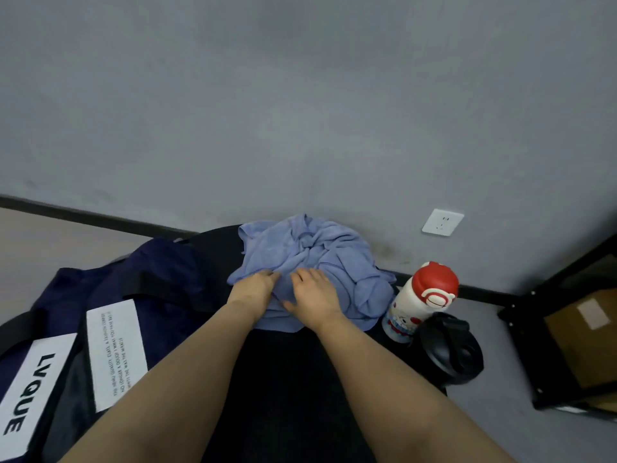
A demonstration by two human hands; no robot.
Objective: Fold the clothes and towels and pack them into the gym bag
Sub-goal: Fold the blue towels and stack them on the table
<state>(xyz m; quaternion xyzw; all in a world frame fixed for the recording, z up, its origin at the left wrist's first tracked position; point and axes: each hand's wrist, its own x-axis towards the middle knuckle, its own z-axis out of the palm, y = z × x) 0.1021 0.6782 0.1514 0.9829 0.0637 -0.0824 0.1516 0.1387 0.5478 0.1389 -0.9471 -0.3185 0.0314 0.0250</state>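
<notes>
Both hands, left hand (255, 287) and right hand (314, 290), rest on the crumpled blue towel (310, 259), fingers lying loose. It looks soft and floppy; grab its corners.

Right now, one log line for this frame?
stage: pre-fold | left hand: on blue towel, crumpled | right hand: flat on towel | gym bag: left of towel | bottles: right, untouched

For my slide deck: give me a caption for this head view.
Both hands reach onto a crumpled blue towel beside a navy gym bag.
</notes>
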